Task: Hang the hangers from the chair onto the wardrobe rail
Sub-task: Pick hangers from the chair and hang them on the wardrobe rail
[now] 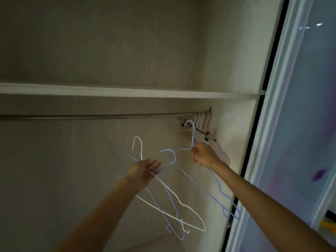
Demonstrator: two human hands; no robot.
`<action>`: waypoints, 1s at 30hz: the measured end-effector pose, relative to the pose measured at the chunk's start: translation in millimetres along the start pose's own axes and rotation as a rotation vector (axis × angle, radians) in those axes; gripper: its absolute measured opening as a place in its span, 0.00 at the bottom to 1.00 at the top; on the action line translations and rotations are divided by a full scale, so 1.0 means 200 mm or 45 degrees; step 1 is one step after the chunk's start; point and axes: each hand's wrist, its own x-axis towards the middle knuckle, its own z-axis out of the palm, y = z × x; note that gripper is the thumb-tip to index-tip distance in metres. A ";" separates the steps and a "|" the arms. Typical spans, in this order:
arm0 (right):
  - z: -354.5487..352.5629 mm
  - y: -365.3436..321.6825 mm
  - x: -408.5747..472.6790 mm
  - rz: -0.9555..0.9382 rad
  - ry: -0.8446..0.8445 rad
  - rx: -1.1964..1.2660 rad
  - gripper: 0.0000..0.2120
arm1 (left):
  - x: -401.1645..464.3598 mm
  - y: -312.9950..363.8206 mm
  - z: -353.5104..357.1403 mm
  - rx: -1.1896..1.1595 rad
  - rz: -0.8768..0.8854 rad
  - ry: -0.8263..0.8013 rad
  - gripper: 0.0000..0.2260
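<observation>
Hangers: thin, light, stiff wire, prone to tangling. Right hand (204,155) pinches the blue hanger (221,190) at its neck below the rail (91,116); left hand (145,170) holds a loose bundle (174,206).

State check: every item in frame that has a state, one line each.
Rail: bare along most of its length, hangers bunched at right end.
Hung hangers: on the rail, pale.
Blue hanger: off the rail, hook just below it, neck pinched by right hand.
Hanger bundle: white and blue, off the rail, held in left hand.
</observation>
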 end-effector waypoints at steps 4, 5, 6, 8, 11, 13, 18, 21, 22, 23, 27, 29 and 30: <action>-0.03 0.00 0.32 -0.060 0.087 -0.031 0.17 | 0.19 0.03 0.10 -0.021 0.047 0.073 0.11; -0.03 0.01 0.41 -0.068 0.094 -0.032 0.17 | 0.25 0.03 0.11 -0.026 0.058 0.102 0.09; -0.03 0.02 0.48 -0.056 0.079 -0.037 0.18 | 0.29 0.03 0.13 -0.010 0.057 0.125 0.08; 0.00 0.02 0.62 -0.053 0.055 -0.065 0.18 | 0.38 0.03 0.14 0.042 0.051 0.160 0.08; 0.05 0.01 0.77 -0.082 0.053 -0.084 0.17 | 0.48 0.04 0.15 0.073 0.014 0.203 0.08; 0.10 0.00 0.84 -0.090 0.034 -0.085 0.18 | 0.54 0.05 0.14 0.045 -0.011 0.210 0.09; 0.23 0.02 1.01 -0.044 -0.033 -0.125 0.17 | 0.66 0.09 0.11 -0.033 -0.101 0.192 0.10; 0.28 0.04 1.04 0.009 -0.104 -0.097 0.15 | 0.70 0.11 0.08 -0.024 -0.157 0.171 0.10; 0.29 0.05 1.05 0.028 -0.131 -0.084 0.14 | 0.71 0.12 0.08 -0.011 -0.168 0.175 0.10; 0.30 0.06 1.04 0.040 -0.143 -0.090 0.14 | 0.73 0.13 0.07 -0.001 -0.175 0.176 0.10; 0.26 0.04 1.01 -0.173 0.156 -0.293 0.20 | 0.75 0.18 0.03 0.043 -0.179 0.144 0.10; 0.22 0.01 1.02 -0.395 0.422 -0.300 0.23 | 0.76 0.19 0.00 0.048 -0.187 0.124 0.10; 0.19 -0.02 1.03 -0.478 0.489 -0.339 0.24 | 0.77 0.20 -0.01 0.050 -0.194 0.120 0.10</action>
